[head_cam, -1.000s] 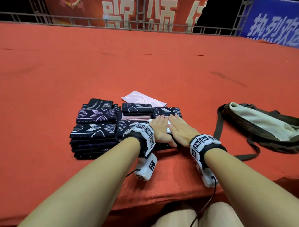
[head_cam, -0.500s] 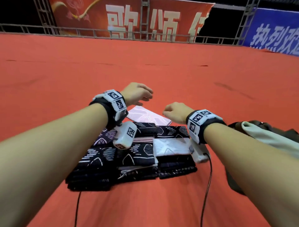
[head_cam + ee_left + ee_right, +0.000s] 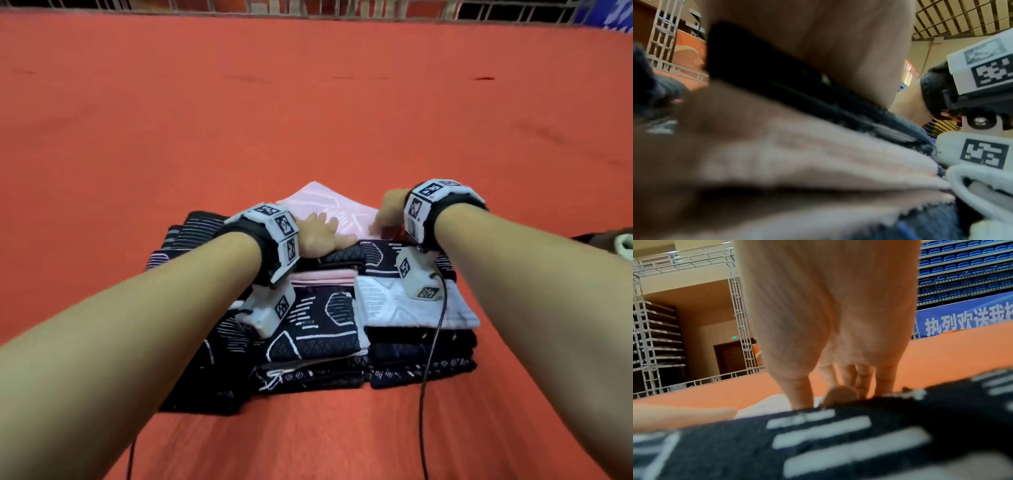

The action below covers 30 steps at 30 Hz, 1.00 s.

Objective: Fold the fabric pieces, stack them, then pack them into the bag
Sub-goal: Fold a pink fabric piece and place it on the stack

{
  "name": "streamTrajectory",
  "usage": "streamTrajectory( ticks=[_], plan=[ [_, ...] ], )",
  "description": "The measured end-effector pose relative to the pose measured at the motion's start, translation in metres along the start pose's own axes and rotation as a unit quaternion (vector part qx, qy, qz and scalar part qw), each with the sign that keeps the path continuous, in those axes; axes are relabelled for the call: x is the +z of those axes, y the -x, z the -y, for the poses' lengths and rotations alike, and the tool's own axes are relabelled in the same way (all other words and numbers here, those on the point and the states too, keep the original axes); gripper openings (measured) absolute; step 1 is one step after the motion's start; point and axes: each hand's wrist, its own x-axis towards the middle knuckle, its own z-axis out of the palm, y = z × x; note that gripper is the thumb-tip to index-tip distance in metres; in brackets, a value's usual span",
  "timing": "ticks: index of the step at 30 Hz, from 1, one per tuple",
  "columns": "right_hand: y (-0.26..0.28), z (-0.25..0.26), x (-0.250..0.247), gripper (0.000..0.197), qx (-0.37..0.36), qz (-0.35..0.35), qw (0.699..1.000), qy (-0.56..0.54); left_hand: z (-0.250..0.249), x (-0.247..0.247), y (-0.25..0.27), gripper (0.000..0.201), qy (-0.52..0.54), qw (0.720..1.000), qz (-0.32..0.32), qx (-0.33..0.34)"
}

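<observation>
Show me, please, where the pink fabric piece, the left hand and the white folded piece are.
pink fabric piece (image 3: 329, 202): head view, its bare top face.
left hand (image 3: 320, 233): head view, back of hand.
white folded piece (image 3: 387, 305): head view, top face.

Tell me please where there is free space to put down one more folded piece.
Bare red carpet lies beyond the pink cloth and left of the dark stacks. Crowded: the stacks, where the left hand and right hand work.
</observation>
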Motion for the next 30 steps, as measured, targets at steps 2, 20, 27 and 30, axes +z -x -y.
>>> streamTrajectory(
  ticks=[2, 20, 27, 30],
  plan=[
    [0.005, 0.000, -0.003, 0.035, 0.009, -0.043, 0.999, -0.012, -0.001, -0.001, 0.002, 0.075, -0.006, 1.000, -0.006, 0.002],
    [0.160, 0.020, -0.082, 0.012, -0.224, -0.257, 0.822, -0.457, -0.012, -0.085, 0.114, 0.089, 0.367, 0.929, -0.056, 0.012],
    [0.221, 0.024, -0.079, 0.021, -0.261, -0.067, 0.697, -0.665, -0.029, -0.063, 0.146, 0.091, 0.686, 0.724, -0.024, 0.070],
    [0.232, 0.013, -0.064, 0.023, -0.236, 0.026, 0.696, -0.677, -0.033, -0.061, 0.142, 0.048, 0.780, 0.598, -0.144, 0.110]
  ],
)
